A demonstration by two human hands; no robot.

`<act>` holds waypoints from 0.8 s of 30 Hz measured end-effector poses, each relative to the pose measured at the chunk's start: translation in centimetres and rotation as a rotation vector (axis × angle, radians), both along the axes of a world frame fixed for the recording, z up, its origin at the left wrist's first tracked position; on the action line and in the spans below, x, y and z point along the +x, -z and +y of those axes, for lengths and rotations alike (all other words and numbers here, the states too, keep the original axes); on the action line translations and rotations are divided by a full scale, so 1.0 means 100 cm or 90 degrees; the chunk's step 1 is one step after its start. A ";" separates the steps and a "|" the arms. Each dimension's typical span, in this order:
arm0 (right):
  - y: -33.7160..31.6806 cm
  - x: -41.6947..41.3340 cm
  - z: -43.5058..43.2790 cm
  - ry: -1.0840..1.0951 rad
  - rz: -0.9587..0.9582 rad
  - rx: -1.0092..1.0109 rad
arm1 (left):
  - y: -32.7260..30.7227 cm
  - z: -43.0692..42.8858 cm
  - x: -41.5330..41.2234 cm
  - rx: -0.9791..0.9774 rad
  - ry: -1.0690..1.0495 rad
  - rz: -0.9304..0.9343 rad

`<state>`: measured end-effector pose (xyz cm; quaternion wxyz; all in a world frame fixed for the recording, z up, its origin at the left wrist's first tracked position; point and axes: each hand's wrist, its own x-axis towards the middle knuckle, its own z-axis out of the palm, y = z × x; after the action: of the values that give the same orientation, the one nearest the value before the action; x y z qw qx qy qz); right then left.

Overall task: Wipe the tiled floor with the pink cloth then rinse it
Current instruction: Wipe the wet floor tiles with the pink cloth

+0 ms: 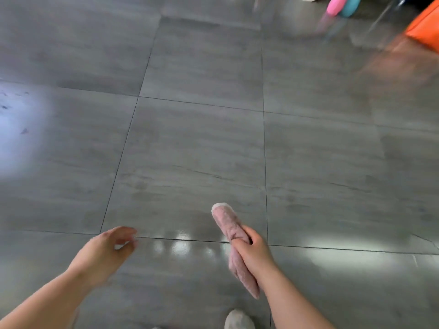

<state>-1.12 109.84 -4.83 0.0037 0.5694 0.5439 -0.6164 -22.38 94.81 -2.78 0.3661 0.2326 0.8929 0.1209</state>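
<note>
Holding the rolled-up fluffy pink cloth [231, 236] tight around its middle, the right hand [253, 251] keeps it up above the shiny grey tiled floor [194, 143]. Left of the cloth, the left hand [107, 251] hangs loose, fingers apart, holding nothing.

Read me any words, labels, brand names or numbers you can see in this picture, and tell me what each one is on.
None: no readable text on the pink cloth, the tiled floor, or the blurred orange object and pink and teal items at the top right.
</note>
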 end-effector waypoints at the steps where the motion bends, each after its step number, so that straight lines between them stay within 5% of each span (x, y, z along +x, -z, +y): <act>1: -0.031 0.006 -0.002 -0.008 -0.002 -0.002 | -0.032 0.002 0.002 0.007 -0.003 -0.001; 12: -0.313 0.031 -0.007 0.022 0.044 0.072 | -0.324 0.008 0.039 0.094 -0.021 0.010; 16: -0.362 0.046 0.003 0.026 0.103 0.113 | -0.359 0.017 0.059 0.098 0.009 0.027; 24: -0.376 0.183 0.018 0.152 0.003 0.194 | -0.372 0.091 0.143 0.166 0.149 -0.036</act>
<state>17.15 111.66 32.77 -0.1573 0.6223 0.5594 -0.5244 -8.07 103.92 34.38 0.3694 0.3773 0.8256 0.1989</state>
